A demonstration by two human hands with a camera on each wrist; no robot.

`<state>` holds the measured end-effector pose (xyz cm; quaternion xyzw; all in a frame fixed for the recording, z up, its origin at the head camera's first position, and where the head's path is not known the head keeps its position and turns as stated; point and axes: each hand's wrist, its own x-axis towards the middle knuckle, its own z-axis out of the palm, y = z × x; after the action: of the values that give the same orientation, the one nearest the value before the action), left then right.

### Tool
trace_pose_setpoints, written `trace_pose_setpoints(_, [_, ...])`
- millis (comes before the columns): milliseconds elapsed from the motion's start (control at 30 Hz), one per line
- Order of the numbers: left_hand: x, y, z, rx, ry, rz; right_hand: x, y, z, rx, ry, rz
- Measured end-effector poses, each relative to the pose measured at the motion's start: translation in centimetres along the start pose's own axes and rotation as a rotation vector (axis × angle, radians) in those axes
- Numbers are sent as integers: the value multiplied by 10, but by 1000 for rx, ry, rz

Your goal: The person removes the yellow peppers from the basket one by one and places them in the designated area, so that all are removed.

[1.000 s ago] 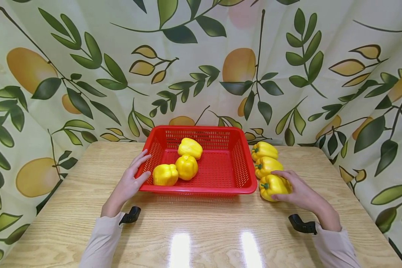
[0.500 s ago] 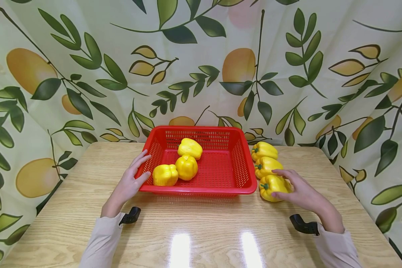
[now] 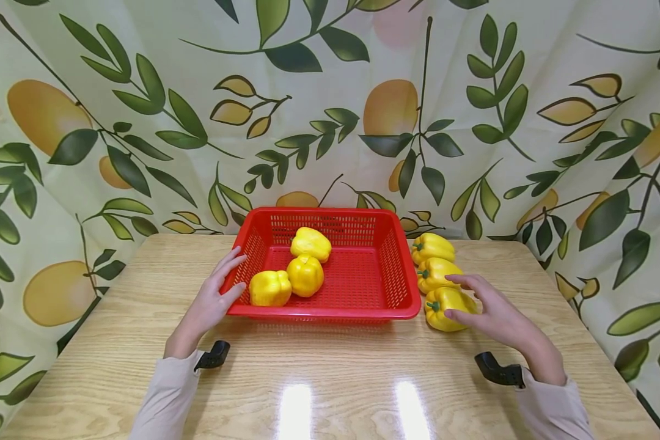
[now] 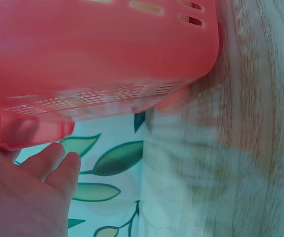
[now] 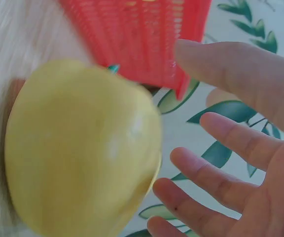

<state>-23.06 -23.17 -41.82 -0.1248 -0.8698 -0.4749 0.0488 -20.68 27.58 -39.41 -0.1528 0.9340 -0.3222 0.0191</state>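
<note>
A red plastic basket (image 3: 357, 278) stands on the table with three yellow bell peppers in its left part, one of them a pepper (image 3: 271, 288) by the front left corner. At the basket's left rim is my left hand (image 3: 205, 307), its fingers loosely extended and touching the rim. To the right of the basket, three more yellow bell peppers lie in a row. My right hand (image 3: 497, 315) is beside the front bell pepper (image 3: 448, 309), thumb and fingers spread. In the right wrist view a gap shows between that hand and the pepper (image 5: 80, 148).
The wooden table (image 3: 330, 373) reaches back to a leaf-and-fruit patterned curtain (image 3: 330, 73). The middle bell pepper (image 3: 436, 274) and the rear one (image 3: 433, 247) lie close to the basket's right wall. A black wrist camera (image 3: 497, 370) is on each forearm.
My right fingers have come off the front bell pepper, and the hand has drawn slightly to the right. The left hand, the basket and the peppers stay put.
</note>
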Motion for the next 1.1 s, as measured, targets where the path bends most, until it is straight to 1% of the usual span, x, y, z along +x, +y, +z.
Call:
trace_pose_setpoints(233, [0,1,-1,-3,-3,-7,-2,-11,-1,32,17,1])
trace_pose_setpoints(400, [0,1,-1,4,-3,-8,-3,-16,0,49,23,-29])
trace_pose_setpoints(467, [0,1,-1,1,-2,-8,-2,-17,1,58,27,-47])
trace_pose_setpoints(633, [-1,1,-1,-4,-6,-15,0,-22,7,64,35,-62])
trace_pose_setpoints(833, [-1,1,-1,0,-5,-12,2,-31,16,82,28,-95])
trace_pose_setpoints(1100, [0,1,0,-4,-5,-10,2,-40,20,95,43,-130])
